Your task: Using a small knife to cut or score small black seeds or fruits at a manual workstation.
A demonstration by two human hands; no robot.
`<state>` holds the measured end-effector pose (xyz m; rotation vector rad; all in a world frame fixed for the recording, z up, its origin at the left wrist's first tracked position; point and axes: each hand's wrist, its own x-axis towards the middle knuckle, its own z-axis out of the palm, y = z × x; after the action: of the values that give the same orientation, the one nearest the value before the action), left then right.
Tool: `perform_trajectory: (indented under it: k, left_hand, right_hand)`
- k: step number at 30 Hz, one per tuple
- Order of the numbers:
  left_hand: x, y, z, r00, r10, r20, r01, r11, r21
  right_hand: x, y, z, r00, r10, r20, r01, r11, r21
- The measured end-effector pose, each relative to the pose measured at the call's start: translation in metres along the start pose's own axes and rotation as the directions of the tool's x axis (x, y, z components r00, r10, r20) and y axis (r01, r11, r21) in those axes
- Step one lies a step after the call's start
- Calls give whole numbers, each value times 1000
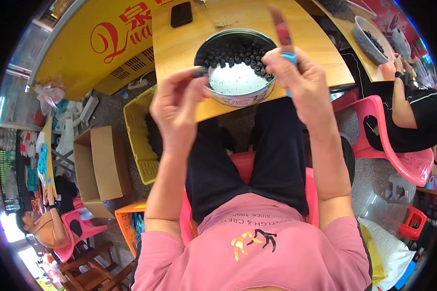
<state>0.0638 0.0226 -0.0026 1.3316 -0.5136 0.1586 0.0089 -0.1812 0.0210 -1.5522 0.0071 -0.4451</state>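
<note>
A round metal tin (243, 100) stands at the near edge of the wooden table, with many small black ring-like pieces (238, 52) heaped along its far and right sides. Part of its pale bottom shows bare. At the tin's left rim my left hand (178, 99) is closed, pinching a small dark piece (199, 72) between thumb and fingertips. My right hand (303, 80) is over the tin's right side, wrapped round the light-blue handle of a knife (281, 30). Its reddish, slightly blurred blade points up and away from me, apart from the left hand.
A black phone (181, 14) lies at the table's far left. Below on the left are a yellow crate (140, 140) and an open cardboard box (102, 167). To the right, another person sits on a pink chair (381, 121) beside a table with a grey basin (369, 46).
</note>
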Motion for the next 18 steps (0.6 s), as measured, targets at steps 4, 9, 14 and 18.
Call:
perform_trajectory:
  k: [4, 9, 14, 18]
  left_hand:
    - [-5, -4, -84, 985, 33, -167, 21, 949, 314]
    - [-17, -10, -138, 986, -161, -48, 135, 597, 791]
    - [33, 9, -62, 960, -89, 267, -127, 712, 690]
    - [72, -11, 17, 728, -94, 679, -388, 760, 521]
  right_hand:
    - [3, -5, -25, 992, -18, -121, 19, 1000, 13]
    - [8, 5, -45, 982, -20, -188, 15, 999, -32]
    - [7, 5, -47, 985, -51, -162, 39, 996, -75]
    - [2, 3, -42, 986, -39, -161, 31, 998, -54]
